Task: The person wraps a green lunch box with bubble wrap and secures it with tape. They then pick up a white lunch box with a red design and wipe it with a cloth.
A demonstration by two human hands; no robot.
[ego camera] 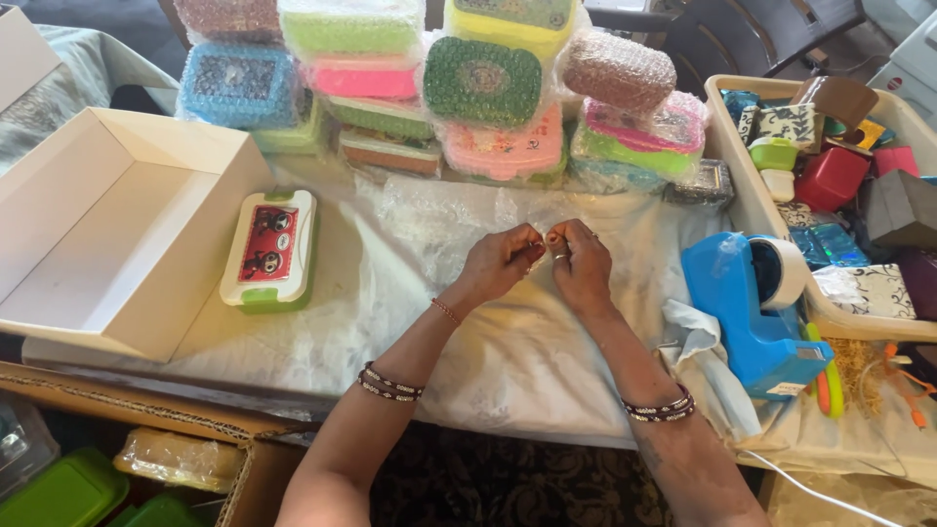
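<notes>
Clear plastic film (439, 220) on the white-clothed table (508, 361) is pinched by left hand (500, 262) and right hand (580, 263).

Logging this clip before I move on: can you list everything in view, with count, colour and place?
Bubble-wrapped boxes: about a dozen, mixed colours, stacked at the table's far edge.
Unwrapped lunch box: one, white, green and red, beside the carton.
Open carton: one, white, left.
Tape dispenser: one, blue, right.
Tray of small boxes: one, cream, far right.
Bubble wrap sheet: one, clear, centre.
Green containers: two, bottom left.
Left hand, right hand: fingertips pinched together over the sheet; what they pinch is too small to tell.
</notes>
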